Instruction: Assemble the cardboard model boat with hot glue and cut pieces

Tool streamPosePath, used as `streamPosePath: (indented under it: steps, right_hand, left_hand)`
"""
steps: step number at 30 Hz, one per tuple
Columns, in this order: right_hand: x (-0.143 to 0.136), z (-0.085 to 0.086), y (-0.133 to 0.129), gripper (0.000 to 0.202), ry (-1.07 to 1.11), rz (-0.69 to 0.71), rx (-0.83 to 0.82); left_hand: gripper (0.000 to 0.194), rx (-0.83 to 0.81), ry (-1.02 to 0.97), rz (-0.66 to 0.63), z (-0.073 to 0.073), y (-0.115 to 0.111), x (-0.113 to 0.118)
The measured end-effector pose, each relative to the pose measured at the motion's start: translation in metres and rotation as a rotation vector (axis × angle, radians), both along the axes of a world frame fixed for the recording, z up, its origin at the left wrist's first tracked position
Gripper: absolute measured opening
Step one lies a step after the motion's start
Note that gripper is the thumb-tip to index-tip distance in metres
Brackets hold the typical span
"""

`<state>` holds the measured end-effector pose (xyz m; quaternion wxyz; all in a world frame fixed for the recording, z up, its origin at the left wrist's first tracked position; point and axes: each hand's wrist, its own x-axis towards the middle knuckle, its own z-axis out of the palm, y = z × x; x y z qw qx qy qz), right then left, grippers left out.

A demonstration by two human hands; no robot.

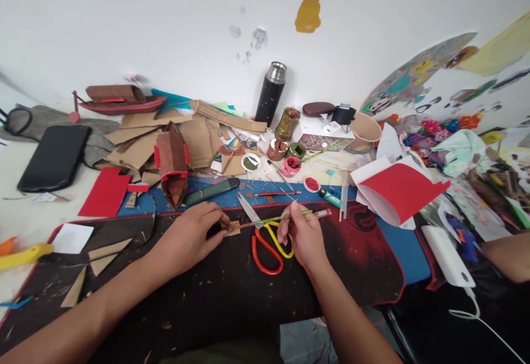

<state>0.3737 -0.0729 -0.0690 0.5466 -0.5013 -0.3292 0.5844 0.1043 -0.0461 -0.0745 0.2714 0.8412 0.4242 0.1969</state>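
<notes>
My left hand (188, 234) pinches a small piece of cardboard (234, 230) at the edge of the dark mat. In my right hand (304, 237) is a thin green paintbrush (265, 221), its brown end reaching left to the cardboard by my left fingertips. Scissors (254, 251) with red and yellow handles lie beneath the brush, blades pointing away. Behind my hands stand an open pink paint jar (291, 168), a brown paint jar (277, 148) and a green paint jar (296, 149). A green utility knife (212, 191) rests beyond my left hand.
A brown and red cardboard model (173, 159) and a boat model (120, 100) stand at left, near cardboard scraps (136, 154) and a phone (55, 157). A black thermos (271, 93) is at the wall. Red paper (401, 187) and another person's arm (507, 253) are at right.
</notes>
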Motion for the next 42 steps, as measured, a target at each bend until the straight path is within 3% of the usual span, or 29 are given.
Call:
streamPosePath:
  steps: [10, 19, 26, 42]
  right_hand:
    - [0.011, 0.004, -0.001, 0.051, -0.02, -0.064, 0.007]
    - [0.001, 0.0, 0.0, 0.052, -0.07, 0.032, 0.009]
    - [0.008, 0.005, 0.002, 0.054, -0.057, -0.039, -0.005]
    - [0.011, 0.004, -0.002, 0.052, -0.036, -0.031, -0.022]
  left_hand:
    - [0.008, 0.017, 0.002, 0.015, -0.003, -0.001, -0.001]
    - [0.011, -0.002, -0.014, 0.003, -0.004, -0.001, -0.001]
    - [0.006, 0.008, -0.018, 0.035, -0.006, -0.001, 0.0]
    - [0.01, 0.008, -0.014, 0.038, -0.003, 0.0, 0.0]
